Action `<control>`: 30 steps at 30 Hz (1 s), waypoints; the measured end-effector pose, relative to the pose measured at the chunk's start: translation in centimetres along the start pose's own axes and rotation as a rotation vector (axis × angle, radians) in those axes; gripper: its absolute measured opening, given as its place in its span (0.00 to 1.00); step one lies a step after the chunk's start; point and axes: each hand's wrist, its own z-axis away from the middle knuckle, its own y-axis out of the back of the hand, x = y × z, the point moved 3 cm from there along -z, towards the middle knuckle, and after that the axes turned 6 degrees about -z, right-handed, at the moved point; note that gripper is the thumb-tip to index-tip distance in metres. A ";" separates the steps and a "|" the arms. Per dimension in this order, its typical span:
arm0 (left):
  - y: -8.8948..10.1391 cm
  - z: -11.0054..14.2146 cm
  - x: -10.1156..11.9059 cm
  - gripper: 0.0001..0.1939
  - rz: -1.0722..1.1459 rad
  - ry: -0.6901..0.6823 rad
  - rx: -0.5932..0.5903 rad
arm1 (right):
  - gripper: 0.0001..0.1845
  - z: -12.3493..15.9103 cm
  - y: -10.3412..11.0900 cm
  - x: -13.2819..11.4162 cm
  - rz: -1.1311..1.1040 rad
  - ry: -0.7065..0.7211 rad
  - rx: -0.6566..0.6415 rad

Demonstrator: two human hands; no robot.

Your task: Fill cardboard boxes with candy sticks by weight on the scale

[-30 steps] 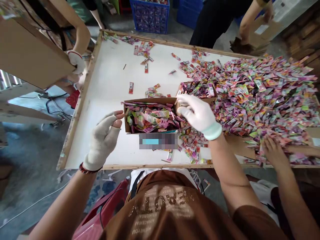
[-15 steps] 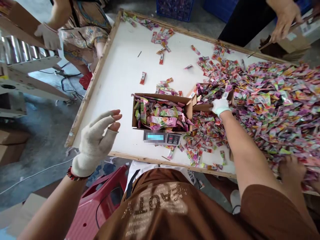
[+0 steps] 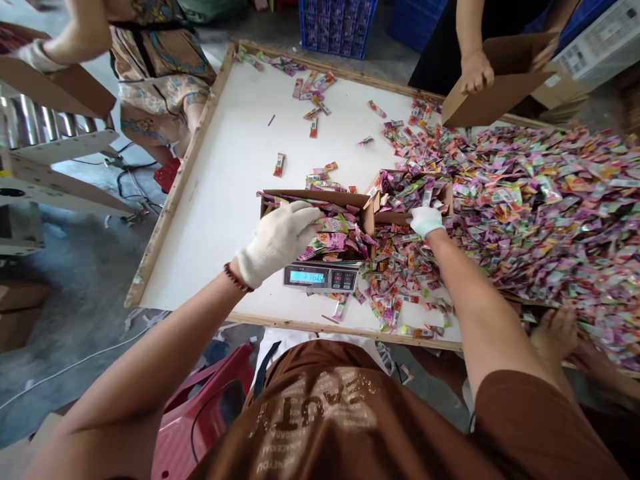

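A cardboard box full of colourful sachets stands on a small digital scale near the table's front edge. My left hand, in a white glove, rests on the sachets in this box with fingers curled. My right hand, also gloved, is closed on the near wall of a second cardboard box of sachets just to the right. A loose heap of sachets covers the right half of the table.
The white table has a wooden rim. Scattered sachets lie at the far left. A person at far right holds a cardboard box; another stands at the left. Someone's bare hand reaches into the heap. Blue crates stand behind.
My left hand has come down from the air at the left onto the sachets in the box on the scale. My right hand stays at the second box.
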 end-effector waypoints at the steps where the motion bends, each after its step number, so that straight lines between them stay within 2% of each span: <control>1: -0.6 -1.2 0.2 0.16 -0.085 0.035 -0.114 | 0.28 0.3 0.2 -0.4 0.028 -0.014 -0.025; 3: -1.5 -2.9 0.5 0.15 -0.207 0.097 -0.283 | 0.27 0.7 0.8 -0.8 0.071 -0.038 -0.054; 4: -1.7 -3.4 0.5 0.14 -0.233 0.119 -0.320 | 0.26 0.9 1.3 -0.8 0.075 -0.044 -0.047; 6: -1.7 -3.8 0.2 0.15 -0.233 0.148 -0.317 | 0.22 1.4 2.2 -0.4 0.081 -0.062 -0.030; 11: -0.3 -3.5 -0.7 0.15 -0.144 0.205 -0.199 | 0.21 2.6 4.2 1.2 0.106 -0.128 -0.023; 16: -1.5 -4.2 -0.6 0.14 -0.161 0.187 -0.278 | 0.22 4.3 6.0 1.5 0.125 -0.165 -0.016; 18: -1.6 -4.2 -0.7 0.12 -0.136 0.176 -0.243 | 0.23 5.3 6.8 1.5 0.128 -0.183 0.006; 21: -0.3 -3.2 1.0 0.12 0.085 0.034 -0.045 | 0.23 6.8 8.2 1.5 0.112 -0.197 0.053; 23: 0.8 -1.9 3.8 0.11 0.240 -0.160 0.052 | 0.23 7.7 9.2 1.5 0.102 -0.209 0.087; 24: 1.0 -1.2 5.5 0.12 0.251 -0.251 0.049 | 0.23 8.1 9.8 1.5 0.101 -0.216 0.102; 26: 0.6 0.1 8.4 0.18 0.128 -0.358 -0.036 | 0.23 8.9 11.0 1.3 0.106 -0.226 0.131; 27: 0.0 0.4 9.1 0.23 0.018 -0.357 -0.105 | 0.23 9.3 11.6 1.1 0.110 -0.227 0.147; 28: -0.7 0.6 9.2 0.27 -0.099 -0.307 -0.185 | 0.23 9.8 12.1 0.9 0.116 -0.227 0.164; 30: -2.4 0.8 7.6 0.28 -0.274 -0.152 -0.350 | 0.22 11.0 13.3 0.2 0.128 -0.229 0.205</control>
